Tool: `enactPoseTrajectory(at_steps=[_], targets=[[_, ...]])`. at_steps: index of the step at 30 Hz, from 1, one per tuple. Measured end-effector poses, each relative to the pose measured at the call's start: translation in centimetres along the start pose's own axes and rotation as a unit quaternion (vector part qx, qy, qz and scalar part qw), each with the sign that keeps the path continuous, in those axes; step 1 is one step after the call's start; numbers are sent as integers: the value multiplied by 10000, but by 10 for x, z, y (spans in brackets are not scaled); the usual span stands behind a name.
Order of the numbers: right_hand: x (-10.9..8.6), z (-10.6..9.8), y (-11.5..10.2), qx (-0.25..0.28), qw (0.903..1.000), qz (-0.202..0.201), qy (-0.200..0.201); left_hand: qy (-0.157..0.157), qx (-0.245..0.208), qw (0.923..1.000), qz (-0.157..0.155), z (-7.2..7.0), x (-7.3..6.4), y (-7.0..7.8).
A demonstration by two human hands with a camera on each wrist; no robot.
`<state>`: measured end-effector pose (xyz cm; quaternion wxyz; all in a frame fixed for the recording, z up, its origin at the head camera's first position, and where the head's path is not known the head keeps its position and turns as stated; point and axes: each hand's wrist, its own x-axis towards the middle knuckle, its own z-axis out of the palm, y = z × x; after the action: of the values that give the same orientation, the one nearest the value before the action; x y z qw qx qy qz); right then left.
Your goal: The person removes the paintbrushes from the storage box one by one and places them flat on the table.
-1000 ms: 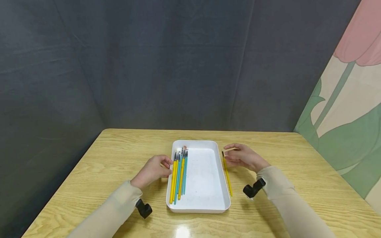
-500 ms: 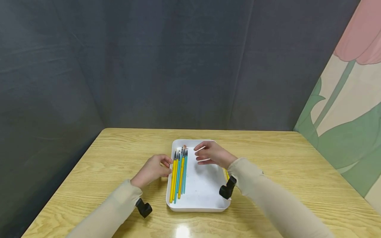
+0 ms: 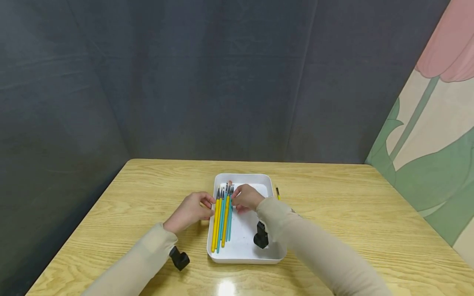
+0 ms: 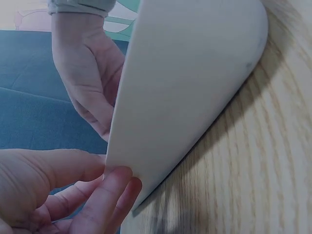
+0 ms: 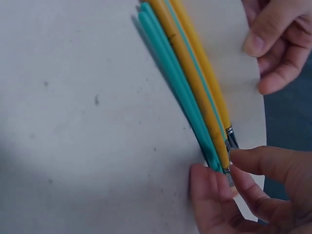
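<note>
A white tray (image 3: 244, 248) stands on the table, with several yellow and teal paintbrushes (image 3: 224, 218) lying side by side along its left part, bristles at the far end. My left hand (image 3: 190, 210) pinches the tray's left rim, thumb over the edge and fingers against the outer wall. Reaching into the tray, my right hand (image 3: 247, 198) has thumb and curled fingers around the metal ends of the paintbrushes at the bundle's right side. In the right wrist view, a yellow paintbrush (image 5: 195, 87) and teal paintbrushes (image 5: 170, 73) run between those fingers; the bristles are partly hidden.
One more yellow paintbrush (image 3: 278, 193) lies on the wooden table (image 3: 333, 185) just right of the tray, mostly covered by the right sleeve. A dark curtain (image 3: 222, 82) hangs behind the table, and a flower-patterned panel (image 3: 426, 135) is at the right.
My right hand has moved left from beside the lone yellow paintbrush, across the tray, down to the paintbrush bundle. The left hand and tray have stayed put.
</note>
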<state>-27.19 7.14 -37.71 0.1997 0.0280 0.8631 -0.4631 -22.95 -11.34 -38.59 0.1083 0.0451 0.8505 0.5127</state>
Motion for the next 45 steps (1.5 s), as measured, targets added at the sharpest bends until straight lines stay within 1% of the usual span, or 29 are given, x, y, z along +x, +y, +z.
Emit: enactPoseTrajectory(at_steps=[6, 13, 15, 19, 22, 26, 36, 41, 45], targets=[[4, 5, 0, -214, 9995, 7, 210, -11, 22, 10000, 23, 0, 0, 2], [13, 10, -1, -684, 9972, 67, 285, -52, 25, 10000, 20, -3, -1, 4], [15, 12, -2, -867, 9957, 35, 313, -65, 12, 10000, 19, -3, -1, 4], [16, 16, -2, -1190, 9921, -160, 353, -57, -8, 10000, 35, -4, -1, 3], [16, 17, -3, -1286, 9908, -220, 362, -44, -8, 10000, 19, -4, -2, 2], [16, 16, -4, -1336, 9903, -133, 358, -55, -21, 10000, 14, -4, -1, 1], [15, 8, -2, -968, 9952, 62, 85, -98, -44, 9999, 50, -2, 0, 1], [10, 4, -5, -508, 9985, 133, -171, -91, -24, 10000, 23, -2, 0, -1], [1, -6, -13, 9, 9993, 66, -379, -95, -7, 9999, 37, -2, 0, -1]])
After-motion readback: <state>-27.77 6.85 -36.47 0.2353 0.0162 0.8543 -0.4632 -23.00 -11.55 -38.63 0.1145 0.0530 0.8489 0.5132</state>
